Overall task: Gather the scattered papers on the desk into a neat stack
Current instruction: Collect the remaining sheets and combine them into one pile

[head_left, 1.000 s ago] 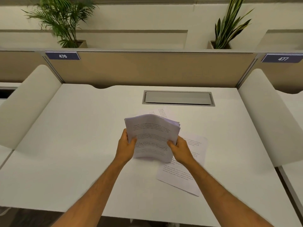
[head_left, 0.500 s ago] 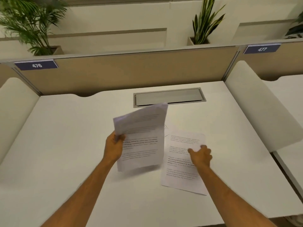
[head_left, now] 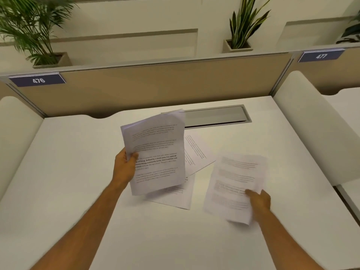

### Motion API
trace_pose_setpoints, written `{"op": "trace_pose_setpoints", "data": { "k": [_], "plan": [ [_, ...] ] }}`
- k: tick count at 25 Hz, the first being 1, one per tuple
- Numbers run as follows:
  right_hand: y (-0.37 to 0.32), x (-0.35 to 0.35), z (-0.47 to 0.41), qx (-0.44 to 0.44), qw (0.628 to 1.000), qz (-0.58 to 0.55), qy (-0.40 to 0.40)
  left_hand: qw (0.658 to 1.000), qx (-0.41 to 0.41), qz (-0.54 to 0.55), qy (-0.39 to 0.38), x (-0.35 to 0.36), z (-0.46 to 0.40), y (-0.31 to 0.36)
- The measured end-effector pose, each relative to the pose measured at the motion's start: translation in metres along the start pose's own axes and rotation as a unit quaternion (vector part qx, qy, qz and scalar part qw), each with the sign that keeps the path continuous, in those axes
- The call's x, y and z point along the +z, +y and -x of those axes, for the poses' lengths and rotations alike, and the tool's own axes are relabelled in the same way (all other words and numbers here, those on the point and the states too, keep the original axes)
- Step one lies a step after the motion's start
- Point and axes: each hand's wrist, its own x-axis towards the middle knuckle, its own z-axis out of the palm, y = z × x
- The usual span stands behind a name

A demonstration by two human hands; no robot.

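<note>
A bundle of printed sheets (head_left: 155,152) is lifted above the white tabletop (head_left: 78,172), tilted so its text faces the camera. The left hand (head_left: 125,166) grips it at the left edge, thumb on the front and fingers curled behind. The bundle's top corner overlaps the grey cable hatch (head_left: 216,115) set into the tabletop's far side.

To the right, a single blurred sheet (head_left: 235,184) is pinched near its lower right edge by the right hand (head_left: 259,199), closed on the paper; whether the sheet touches the tabletop or is just off it cannot be told.

Between the two hands, two more sheets lie flat on the tabletop: an angled page (head_left: 196,151) showing out from behind the bundle's right side, and a lower page (head_left: 175,195) sticking out beneath the bundle's bottom edge. The two appear to overlap, though the bundle hides where they meet.

White curved side panels (head_left: 309,129) flank the tabletop. Behind it stands a tan divider (head_left: 155,84) carrying a blue label reading 476 (head_left: 38,80) at the left and another reading 477 (head_left: 320,55) at the right. Beyond the divider, a leafy palm (head_left: 25,26) and a spiky upright plant (head_left: 243,22) sit in planters on a ledge.
</note>
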Motion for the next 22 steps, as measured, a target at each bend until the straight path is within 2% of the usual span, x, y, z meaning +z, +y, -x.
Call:
{"op": "trace_pose_setpoints", "data": {
  "k": [2,4,7,11,13,15,17,19,22],
  "plan": [
    [-0.014,-0.010,-0.006,0.034,0.980,-0.193,-0.039,1.000,-0.006,0.010,0.010,-0.002,-0.010,-0.002],
    [-0.024,-0.010,-0.007,0.048,0.955,-0.279,-0.092,1.000,-0.018,0.020,0.016,-0.004,-0.018,-0.006],
    [-0.037,0.016,0.004,0.046,0.936,-0.305,-0.168,0.999,-0.029,0.036,0.024,-0.005,-0.028,-0.014],
    [-0.053,0.093,0.037,0.068,0.927,-0.287,-0.231,0.997,-0.053,0.033,0.034,-0.018,-0.038,-0.024],
    [-0.054,0.139,0.048,0.096,0.931,-0.269,-0.227,0.998,-0.052,0.031,0.034,-0.034,-0.046,-0.026],
    [-0.053,0.174,0.060,0.116,0.949,-0.228,-0.185,0.997,-0.058,0.013,0.044,-0.052,-0.048,-0.037],
    [-0.047,0.251,0.066,0.130,0.976,-0.116,-0.126,0.992,-0.094,-0.012,0.080,-0.100,-0.065,-0.060],
    [-0.052,0.260,0.066,0.091,0.994,0.018,-0.048,0.992,-0.094,-0.023,0.082,-0.109,-0.058,-0.066],
    [-0.069,0.262,0.059,0.044,0.986,0.161,0.021,0.993,-0.082,-0.023,0.077,-0.113,-0.059,-0.067]
  ]
}}
